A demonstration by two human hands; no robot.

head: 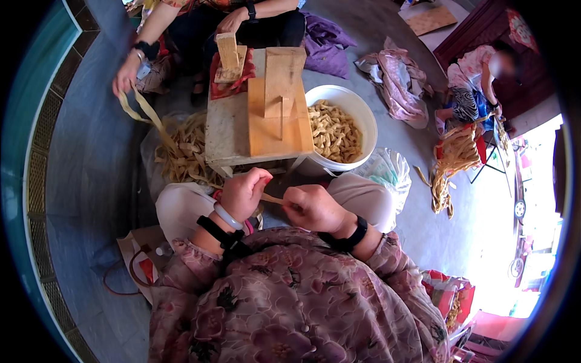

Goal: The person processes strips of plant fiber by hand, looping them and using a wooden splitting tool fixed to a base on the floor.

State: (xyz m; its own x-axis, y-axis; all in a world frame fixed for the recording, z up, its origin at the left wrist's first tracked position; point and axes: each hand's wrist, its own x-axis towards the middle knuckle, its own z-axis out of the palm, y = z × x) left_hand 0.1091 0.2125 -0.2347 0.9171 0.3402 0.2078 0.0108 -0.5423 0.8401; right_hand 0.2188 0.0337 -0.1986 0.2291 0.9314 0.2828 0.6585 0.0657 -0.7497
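Note:
My left hand and my right hand are both closed over my lap. A short tan strip, apparently tofu skin, stretches between them, gripped at both ends; my fingers hide the rest. Just beyond my hands stands a low table. On it rests a wooden board with an upright wooden block and a thin wooden stick. Right of the table, a white bucket holds many knotted tan pieces. A heap of loose strips lies on the left in clear plastic.
Across the table, a person's hand lifts a strip; their other hand is near a second wooden block. Another person sits at right by hanging strips. Purple cloth, a pink cloth bundle and a plastic bag lie about.

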